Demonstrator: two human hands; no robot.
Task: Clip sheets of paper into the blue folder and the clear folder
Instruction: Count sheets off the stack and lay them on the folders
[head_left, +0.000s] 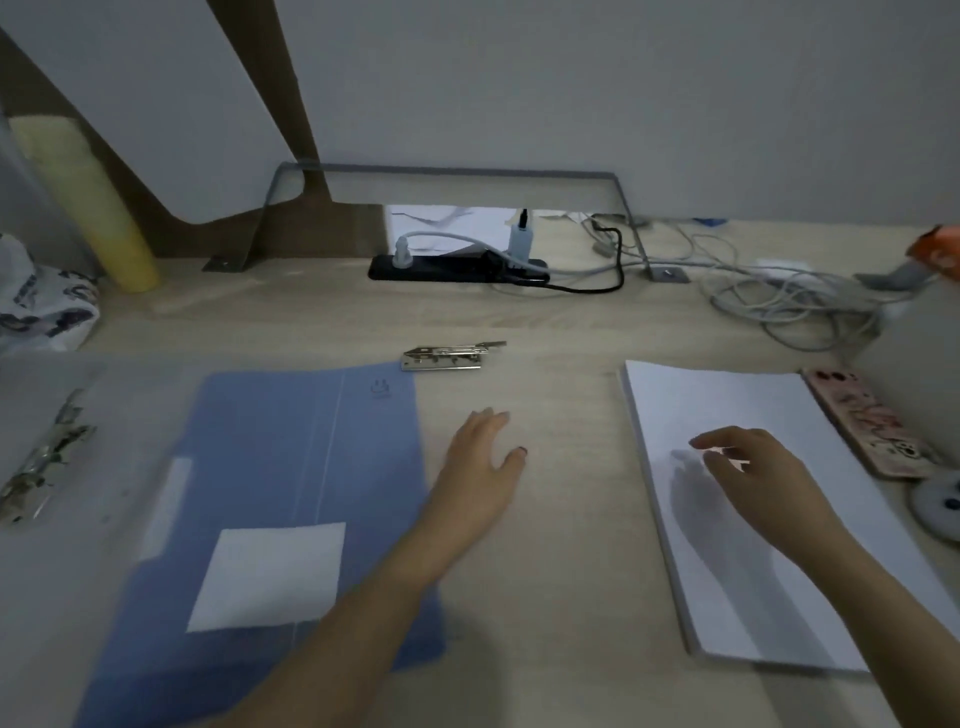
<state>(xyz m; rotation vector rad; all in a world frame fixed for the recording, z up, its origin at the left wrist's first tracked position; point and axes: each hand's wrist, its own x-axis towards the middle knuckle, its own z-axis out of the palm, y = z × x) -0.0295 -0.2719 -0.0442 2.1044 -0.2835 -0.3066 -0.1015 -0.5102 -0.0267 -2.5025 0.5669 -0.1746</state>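
Head view: the blue folder (291, 499) lies closed and flat on the surface (561, 519), a white label (270, 574) on its cover, its near edge cut off. The left hand (480, 467) rests open beside it, grip wide. The right hand (753, 467) hovers spread over the paper stack (727, 405). A blurred clear folder (78, 467) lies left.

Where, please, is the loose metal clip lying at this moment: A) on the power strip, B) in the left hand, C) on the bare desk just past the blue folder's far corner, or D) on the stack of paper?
C: the metal clip lies on the bare desk just beyond the blue folder; nothing is in the left hand.
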